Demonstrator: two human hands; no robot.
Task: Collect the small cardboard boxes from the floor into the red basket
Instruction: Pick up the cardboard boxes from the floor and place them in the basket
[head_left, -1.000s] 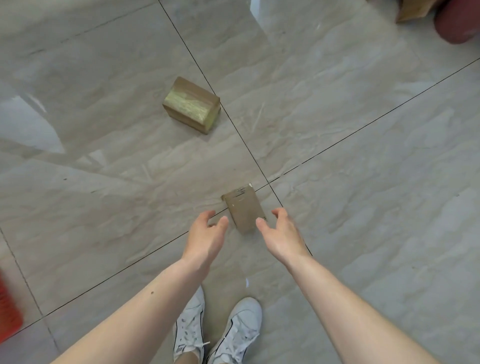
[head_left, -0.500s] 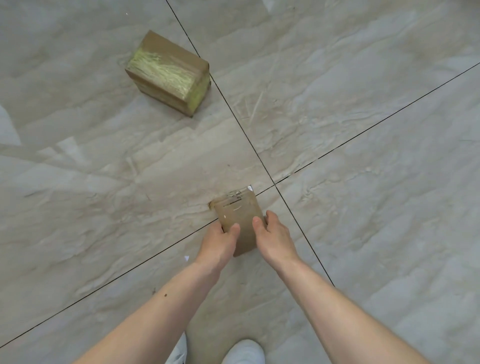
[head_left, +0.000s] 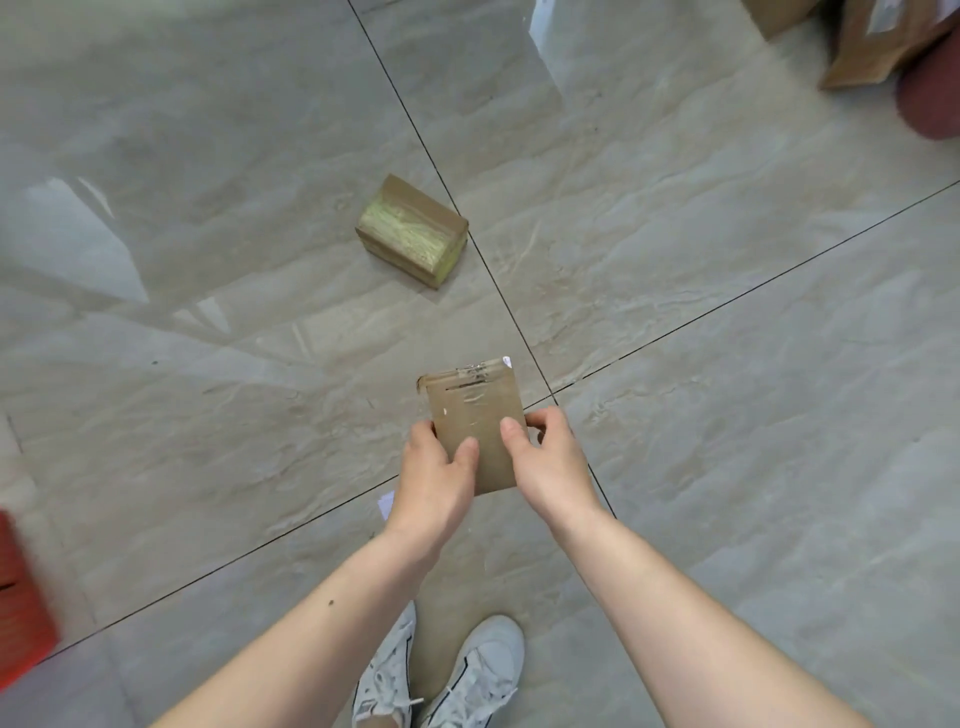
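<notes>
1. Both hands hold one flat cardboard box (head_left: 475, 423) in front of the person, above the grey tiled floor (head_left: 727, 415). The left hand (head_left: 434, 480) has its thumb laid across the box's top face and its fingers curled under the left edge. The right hand (head_left: 548, 465) mirrors it, thumb on top and fingers wrapped round the right edge.
2. The box is held flat-face up, long side pointing away from the person, with torn tape along its far end.
3. A second, thicker cardboard box (head_left: 413, 236) lies on the floor farther ahead and slightly left, well apart from the hands. Its top shows yellowish-green tape, and it sits just left of a tile joint.
4. The red basket (head_left: 21, 597) shows only as a blurred slice at the left edge, low in the view. Bare tile lies between it and the held box.
5. At the top right corner stand larger brown cartons (head_left: 872, 41), and beside them a dark red rounded object (head_left: 930, 98), too cropped to identify, possibly a cushion or stool.
6. A small white scrap (head_left: 385, 505) lies on the floor just beside the left wrist.
7. Two white sneakers (head_left: 441, 675) stand on the tile below the forearms.
</notes>
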